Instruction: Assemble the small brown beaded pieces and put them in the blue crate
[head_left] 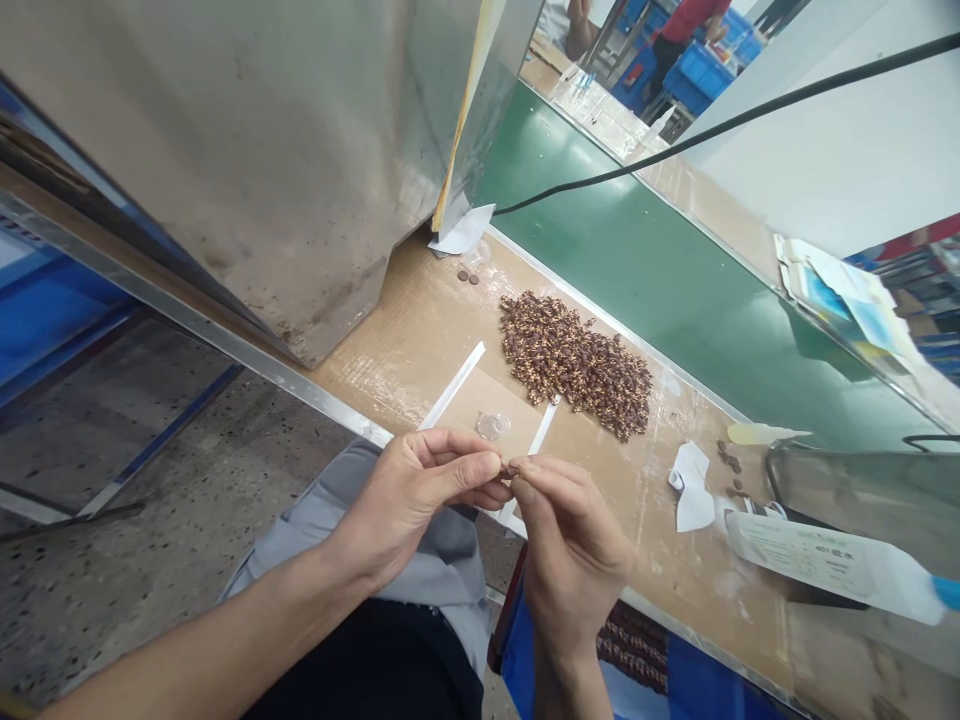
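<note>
My left hand [439,475] and my right hand [570,540] meet fingertip to fingertip over the front edge of the workbench [420,340]. Both are closed in a pinch on a small dark brown part [509,470], mostly hidden by the fingers. Just beyond them a small clear round plastic piece [493,426] lies between two white tape strips [453,386]. Farther back is a heap of small brown and gold parts [574,365]. Two brown discs [468,277] rest to the left of that heap.
A large metal panel [225,150] rises at the left. Rightward lie crumpled white paper [693,488], a pale nozzle tube [765,434] and a labelled white bottle [832,560]. A green surface [637,260] runs behind, crossed by a black cable [720,125]. Below stands a blue bin [694,660].
</note>
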